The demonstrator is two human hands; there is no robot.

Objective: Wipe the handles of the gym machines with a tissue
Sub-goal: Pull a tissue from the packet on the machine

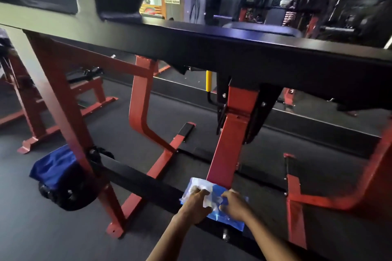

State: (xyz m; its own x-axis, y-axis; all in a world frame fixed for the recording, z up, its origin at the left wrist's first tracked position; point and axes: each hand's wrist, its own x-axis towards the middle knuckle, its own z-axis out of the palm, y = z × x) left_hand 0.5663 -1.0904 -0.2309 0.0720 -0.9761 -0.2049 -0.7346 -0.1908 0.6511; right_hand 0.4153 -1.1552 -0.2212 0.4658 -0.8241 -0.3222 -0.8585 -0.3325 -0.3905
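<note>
1. Two hands of yours show low in the head view, both reaching down to a blue and clear tissue packet (214, 201) that lies on the black lower bar (135, 178) of the red gym machine (231, 133).
2. Your left hand (196, 202) has its fingers curled over the packet's left side, where white tissue (206, 196) bunches up under the fingertips; it grips that white part.
3. Your right hand (233, 205) sits just beside it, fingers bent onto the blue face of the packet and the thumb tucked toward the tissue; it holds the packet in place.
4. The packet rests at the foot of the red upright post, touching its base, near the right end of the black bar as you see it.
5. A wide black padded bench (254, 48) runs across the view above your hands, carried on red legs.
6. A yellow-sleeved lever (209, 80) hangs under the bench's front edge, left of the post.
7. A blue cloth (54, 165) is draped over a black roller pad (67, 193) at the left end of the black bar.
8. The floor (42, 229) is dark rubber matting, and more red and black machines stand blurred at the top right.
</note>
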